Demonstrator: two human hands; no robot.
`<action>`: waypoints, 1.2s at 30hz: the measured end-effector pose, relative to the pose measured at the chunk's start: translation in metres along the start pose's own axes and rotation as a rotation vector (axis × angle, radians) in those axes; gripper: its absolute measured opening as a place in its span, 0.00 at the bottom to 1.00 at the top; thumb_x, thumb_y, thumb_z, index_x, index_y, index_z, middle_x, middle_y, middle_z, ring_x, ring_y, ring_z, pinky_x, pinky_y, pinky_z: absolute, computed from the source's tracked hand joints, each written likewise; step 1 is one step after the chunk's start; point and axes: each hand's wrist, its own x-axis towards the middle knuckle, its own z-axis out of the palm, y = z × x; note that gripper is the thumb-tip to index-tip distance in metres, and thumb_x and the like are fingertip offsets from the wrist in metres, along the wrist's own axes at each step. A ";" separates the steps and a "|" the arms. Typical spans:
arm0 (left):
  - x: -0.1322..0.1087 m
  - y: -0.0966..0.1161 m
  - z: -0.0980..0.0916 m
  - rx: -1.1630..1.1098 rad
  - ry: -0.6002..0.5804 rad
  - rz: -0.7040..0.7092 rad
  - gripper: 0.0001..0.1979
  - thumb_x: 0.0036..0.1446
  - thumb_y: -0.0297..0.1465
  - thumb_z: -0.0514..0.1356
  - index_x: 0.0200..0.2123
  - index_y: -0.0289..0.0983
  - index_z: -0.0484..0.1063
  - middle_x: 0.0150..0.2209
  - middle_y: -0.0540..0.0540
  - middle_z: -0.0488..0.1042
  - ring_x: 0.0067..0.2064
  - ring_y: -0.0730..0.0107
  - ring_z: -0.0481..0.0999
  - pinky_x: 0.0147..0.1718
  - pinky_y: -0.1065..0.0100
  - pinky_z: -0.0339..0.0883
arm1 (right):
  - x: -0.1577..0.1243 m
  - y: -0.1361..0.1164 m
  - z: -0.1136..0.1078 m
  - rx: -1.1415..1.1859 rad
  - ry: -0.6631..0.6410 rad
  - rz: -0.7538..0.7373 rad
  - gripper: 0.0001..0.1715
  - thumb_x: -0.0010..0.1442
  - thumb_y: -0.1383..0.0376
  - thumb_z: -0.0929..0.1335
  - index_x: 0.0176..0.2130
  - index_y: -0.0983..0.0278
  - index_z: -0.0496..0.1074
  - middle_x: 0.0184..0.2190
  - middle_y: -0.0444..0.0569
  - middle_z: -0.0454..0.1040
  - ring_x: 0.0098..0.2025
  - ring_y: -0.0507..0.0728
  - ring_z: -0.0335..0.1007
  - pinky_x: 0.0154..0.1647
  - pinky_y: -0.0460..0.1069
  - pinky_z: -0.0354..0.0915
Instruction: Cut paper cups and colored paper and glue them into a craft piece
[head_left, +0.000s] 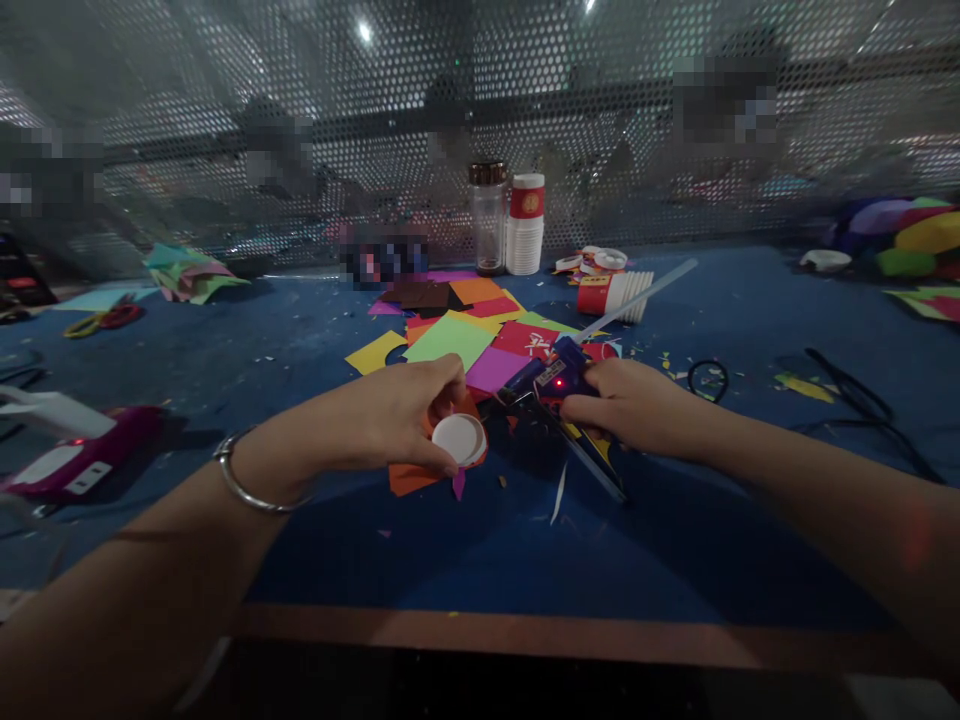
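My left hand (pixel 405 410) pinches a white paper cup bottom (pixel 458 440) by its edge, between thumb and fingers. Orange paper (pixel 412 478) shows behind and below it; whether it is attached, I cannot tell. Wrapped round the handle of a blue glue gun (pixel 551 375) is my right hand (pixel 630 405). A red light glows on the gun, and a long translucent glue stick (pixel 637 300) juts from its back. Its nozzle points left, toward the cup bottom, apart from it. Under the gun lie a dark-bladed tool and yellow scraps, partly hidden.
Coloured paper sheets (pixel 450 340) pile up beyond my hands. Behind stand a glass bottle (pixel 489 225) and stacked paper cups (pixel 525 230); another cup stack (pixel 615 297) lies sideways. Scissors (pixel 120 316) and a magenta power strip (pixel 90 460) are at left, black cords (pixel 855 385) at right.
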 end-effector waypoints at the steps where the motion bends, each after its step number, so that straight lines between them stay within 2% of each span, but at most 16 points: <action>1: 0.000 0.000 0.000 0.004 0.004 0.002 0.24 0.45 0.42 0.70 0.40 0.40 0.63 0.41 0.47 0.74 0.38 0.63 0.72 0.33 0.66 0.61 | 0.001 0.001 0.001 -0.008 0.013 -0.005 0.23 0.60 0.61 0.64 0.17 0.60 0.57 0.17 0.45 0.62 0.22 0.52 0.57 0.26 0.48 0.51; 6: 0.000 0.001 0.000 0.010 0.010 0.017 0.24 0.45 0.42 0.70 0.39 0.40 0.63 0.40 0.48 0.74 0.37 0.64 0.72 0.33 0.66 0.60 | 0.006 0.002 0.003 0.008 0.049 -0.050 0.22 0.59 0.60 0.65 0.18 0.60 0.56 0.18 0.44 0.61 0.24 0.52 0.57 0.26 0.49 0.50; 14: -0.001 0.001 0.000 0.001 0.024 0.034 0.23 0.45 0.42 0.70 0.37 0.40 0.63 0.37 0.49 0.73 0.35 0.66 0.71 0.31 0.67 0.58 | 0.011 -0.005 0.001 0.027 0.036 -0.024 0.22 0.59 0.58 0.66 0.18 0.61 0.59 0.19 0.45 0.64 0.23 0.51 0.58 0.24 0.48 0.50; 21: -0.003 0.002 0.000 -0.011 0.031 0.043 0.23 0.45 0.42 0.69 0.37 0.41 0.62 0.37 0.50 0.73 0.34 0.67 0.70 0.30 0.67 0.57 | 0.011 -0.008 0.002 0.116 0.003 -0.007 0.20 0.56 0.62 0.66 0.16 0.62 0.62 0.17 0.44 0.65 0.21 0.50 0.58 0.24 0.47 0.51; 31: -0.002 -0.001 0.001 -0.013 0.038 0.059 0.23 0.44 0.42 0.69 0.37 0.40 0.62 0.37 0.49 0.73 0.35 0.65 0.71 0.32 0.66 0.58 | 0.007 -0.010 0.002 0.199 -0.043 0.001 0.20 0.57 0.62 0.65 0.16 0.62 0.63 0.13 0.43 0.63 0.18 0.50 0.60 0.24 0.48 0.55; 36: -0.002 -0.001 0.001 -0.022 0.036 0.059 0.25 0.43 0.44 0.69 0.37 0.40 0.61 0.38 0.48 0.73 0.35 0.65 0.71 0.32 0.66 0.59 | 0.006 -0.007 0.003 0.139 0.029 -0.017 0.18 0.56 0.62 0.67 0.18 0.61 0.61 0.16 0.43 0.64 0.21 0.51 0.61 0.24 0.47 0.54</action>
